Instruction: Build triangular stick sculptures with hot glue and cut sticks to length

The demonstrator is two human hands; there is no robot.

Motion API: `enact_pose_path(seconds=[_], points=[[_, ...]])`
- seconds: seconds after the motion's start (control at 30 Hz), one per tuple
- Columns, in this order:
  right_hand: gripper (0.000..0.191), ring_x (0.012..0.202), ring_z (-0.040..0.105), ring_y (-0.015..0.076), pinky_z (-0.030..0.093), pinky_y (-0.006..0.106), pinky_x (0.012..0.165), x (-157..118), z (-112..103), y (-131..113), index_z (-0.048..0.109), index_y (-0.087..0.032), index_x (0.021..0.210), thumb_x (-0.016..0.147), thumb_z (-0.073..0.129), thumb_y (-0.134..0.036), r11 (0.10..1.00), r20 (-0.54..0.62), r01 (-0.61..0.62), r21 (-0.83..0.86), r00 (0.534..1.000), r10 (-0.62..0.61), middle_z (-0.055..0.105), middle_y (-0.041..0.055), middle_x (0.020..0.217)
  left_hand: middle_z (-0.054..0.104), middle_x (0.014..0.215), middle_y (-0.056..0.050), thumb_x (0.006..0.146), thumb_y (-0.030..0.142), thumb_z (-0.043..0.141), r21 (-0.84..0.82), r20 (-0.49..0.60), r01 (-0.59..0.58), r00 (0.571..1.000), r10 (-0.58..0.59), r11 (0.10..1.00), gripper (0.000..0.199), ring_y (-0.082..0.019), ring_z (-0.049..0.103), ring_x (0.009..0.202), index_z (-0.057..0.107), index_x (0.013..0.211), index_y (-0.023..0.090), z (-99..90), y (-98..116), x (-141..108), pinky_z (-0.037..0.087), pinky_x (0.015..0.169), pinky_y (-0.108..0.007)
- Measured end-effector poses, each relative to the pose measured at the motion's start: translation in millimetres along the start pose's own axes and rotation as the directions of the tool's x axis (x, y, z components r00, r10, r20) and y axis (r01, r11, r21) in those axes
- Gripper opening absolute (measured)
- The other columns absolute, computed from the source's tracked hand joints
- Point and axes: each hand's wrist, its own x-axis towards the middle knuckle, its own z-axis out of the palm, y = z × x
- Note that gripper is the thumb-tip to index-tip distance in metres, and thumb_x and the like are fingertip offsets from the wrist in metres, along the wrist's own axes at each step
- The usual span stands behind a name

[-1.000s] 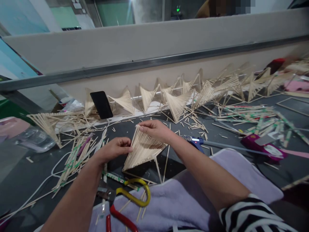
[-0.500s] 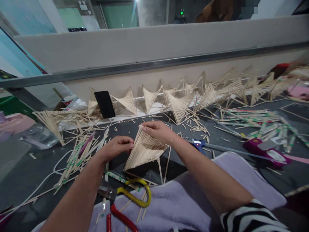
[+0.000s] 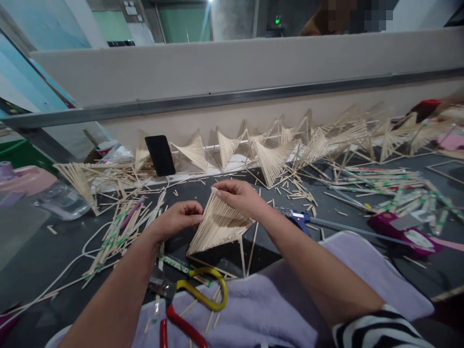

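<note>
A twisted fan-shaped model of thin wooden sticks (image 3: 221,220) stands on the dark table in front of me, its rows of sticks side by side above a frame of longer sticks. My right hand (image 3: 235,195) pinches its top corner between thumb and fingers. At the model's left edge, my left hand (image 3: 184,213) is closed, thumb and curled fingertips against the outer stick. Below it lie pliers with one yellow handle (image 3: 221,287) and one red handle (image 3: 186,326), partly on a lilac towel (image 3: 275,304). A blue glue gun (image 3: 300,220) lies behind my right forearm.
Along the back stand several similar stick models (image 3: 270,162) and a black phone (image 3: 160,155). Loose sticks (image 3: 116,237) lie at left, others with green wrapping (image 3: 402,186) at right. A purple tool (image 3: 398,232), white cable (image 3: 84,249) and clear plastic container (image 3: 65,203) surround the workspace.
The whole view has shifted slightly. Both hands stay at the model in nearly the same pose, the right at its top corner and the left at its left edge.
</note>
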Motion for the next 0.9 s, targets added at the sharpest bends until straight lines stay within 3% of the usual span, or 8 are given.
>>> enact_pose_path(seconds=[0.5, 0.9], points=[[0.021, 0.067, 0.054, 0.0113, 0.041, 0.023, 0.061, -3, 14, -2, 0.063, -0.016, 0.089, 0.075, 0.056, -0.030, 0.994, -0.151, 0.022, -0.106, 0.988, -0.038, 0.064, 0.0013, 0.076, 0.050, 0.065, 0.003, 0.065, 0.030, 0.065, -0.019, 0.014, 0.002, 1.000, -0.001, 1.000, 0.022, -0.009, 0.045, 0.060, 0.052, 0.072, 0.014, -3.3, -12, 5, 0.033, 0.057, -0.020], [0.020, 0.064, 0.051, 0.0105, 0.039, 0.023, 0.059, -3, 18, -1, 0.061, -0.015, 0.088, 0.075, 0.056, -0.028, 0.997, -0.153, 0.029, -0.076, 0.987, -0.040, 0.061, 0.0006, 0.073, 0.047, 0.059, 0.005, 0.066, 0.028, 0.064, -0.007, -0.002, -0.024, 1.000, 0.024, 1.000, 0.020, -0.007, 0.041, 0.055, 0.051, 0.068, 0.013, -4.1, -16, 4, 0.029, 0.052, -0.018]])
